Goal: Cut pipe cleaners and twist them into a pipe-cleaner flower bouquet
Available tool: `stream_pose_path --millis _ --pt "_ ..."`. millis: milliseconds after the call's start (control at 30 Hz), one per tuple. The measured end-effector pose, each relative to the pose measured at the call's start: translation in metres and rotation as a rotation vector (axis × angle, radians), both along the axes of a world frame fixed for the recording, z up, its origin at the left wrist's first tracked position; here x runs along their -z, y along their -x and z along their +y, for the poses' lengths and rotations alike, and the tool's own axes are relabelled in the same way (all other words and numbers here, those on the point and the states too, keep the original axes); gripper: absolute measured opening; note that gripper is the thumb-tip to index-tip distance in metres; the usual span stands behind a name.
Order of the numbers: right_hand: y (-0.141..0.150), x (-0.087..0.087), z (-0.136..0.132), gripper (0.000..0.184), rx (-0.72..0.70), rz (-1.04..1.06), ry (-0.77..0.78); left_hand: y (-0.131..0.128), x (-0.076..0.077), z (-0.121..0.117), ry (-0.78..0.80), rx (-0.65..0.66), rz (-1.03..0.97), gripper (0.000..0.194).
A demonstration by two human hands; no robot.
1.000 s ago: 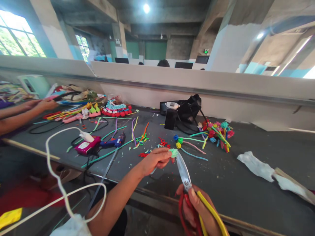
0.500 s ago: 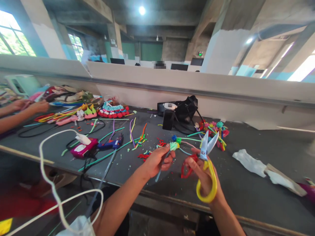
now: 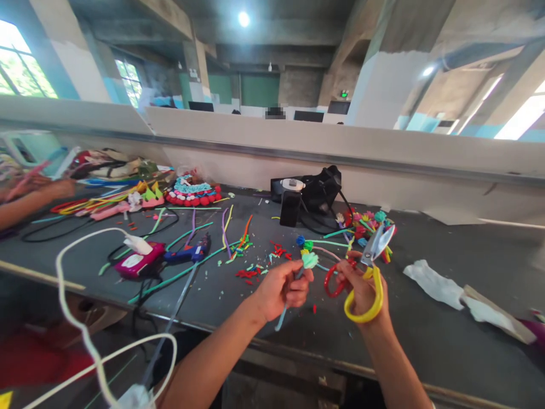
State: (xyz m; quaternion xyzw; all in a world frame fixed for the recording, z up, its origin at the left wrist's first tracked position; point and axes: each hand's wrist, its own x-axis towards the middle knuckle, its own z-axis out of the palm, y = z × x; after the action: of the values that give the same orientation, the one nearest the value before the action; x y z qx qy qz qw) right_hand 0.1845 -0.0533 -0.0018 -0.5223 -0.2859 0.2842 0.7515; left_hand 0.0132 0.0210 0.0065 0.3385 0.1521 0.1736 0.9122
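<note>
With the red-and-yellow-handled metal scissors (image 3: 376, 246) now drawn back in my right hand (image 3: 361, 294), cutting seems paused, while my left hand (image 3: 283, 288) pinches the pale-green ruffled flower (image 3: 310, 260) by its thin blue stem (image 3: 281, 319) toward the near edge of the bench (image 3: 426, 341).

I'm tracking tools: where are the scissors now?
In the head view, the scissors are right of centre, in the right hand, right of the green flower in the left hand.

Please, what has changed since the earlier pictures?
The right hand has moved the scissors rightward, away from the green flower; the blades now point up and right. The left hand shows more of the blue stem. Each hand kept its hold; the glue gun stayed put.
</note>
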Motion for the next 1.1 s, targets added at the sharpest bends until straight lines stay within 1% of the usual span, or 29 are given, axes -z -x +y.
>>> stream_pose_path --millis 100,167,233,333,467,533,600,700,767,800,900,967,1033,1100 --pt "-0.003 0.002 -0.007 0.046 -0.044 -0.015 0.029 0.000 0.001 0.001 -0.011 -0.063 -0.008 0.023" --pt "0.001 0.003 -0.012 0.047 -0.069 -0.066 0.060 -0.001 0.000 0.000 -0.034 -0.071 0.009 0.023" --pt "0.008 0.002 -0.015 0.052 -0.086 -0.122 0.072 -0.001 0.000 -0.002 -0.054 -0.054 0.034 0.024" --pt "0.016 0.001 -0.015 0.059 -0.141 -0.154 0.028 -0.003 -0.001 -0.007 -0.080 -0.012 0.073 0.024" --pt "0.015 0.005 -0.009 0.054 -0.203 -0.125 -0.018 -0.005 -0.001 -0.012 -0.121 0.035 0.098 0.025" --pt "0.011 0.006 -0.006 0.051 -0.187 -0.079 -0.020 -0.004 0.000 -0.012 -0.147 0.034 0.103 0.025" --pt "0.007 0.006 -0.005 0.051 -0.136 -0.039 -0.025 -0.004 0.001 -0.010 -0.160 0.006 0.095 0.023" --pt "0.001 0.002 -0.008 0.050 -0.060 -0.076 -0.018 -0.003 0.003 -0.005 -0.125 -0.053 0.062 0.021" --pt "-0.005 0.001 -0.011 0.046 -0.041 -0.193 0.062 -0.003 0.003 -0.003 -0.087 -0.080 0.039 0.021" --pt "-0.008 0.002 -0.014 0.042 -0.039 -0.297 0.126 -0.003 0.003 -0.003 -0.073 -0.096 0.029 0.021" --pt "-0.020 0.009 -0.021 0.033 -0.034 -0.746 0.364 -0.002 0.002 -0.003 -0.074 -0.141 0.001 0.021" --pt "-0.027 0.014 -0.027 0.028 -0.069 -0.988 0.522 -0.001 0.001 -0.002 -0.121 -0.189 -0.017 0.021" --pt "-0.035 0.018 -0.035 0.027 -0.161 -1.089 0.658 0.001 0.001 0.000 -0.188 -0.263 -0.032 0.022" --pt "-0.044 0.020 -0.043 0.030 -0.253 -1.113 0.753 0.004 0.001 0.003 -0.245 -0.350 -0.039 0.022"
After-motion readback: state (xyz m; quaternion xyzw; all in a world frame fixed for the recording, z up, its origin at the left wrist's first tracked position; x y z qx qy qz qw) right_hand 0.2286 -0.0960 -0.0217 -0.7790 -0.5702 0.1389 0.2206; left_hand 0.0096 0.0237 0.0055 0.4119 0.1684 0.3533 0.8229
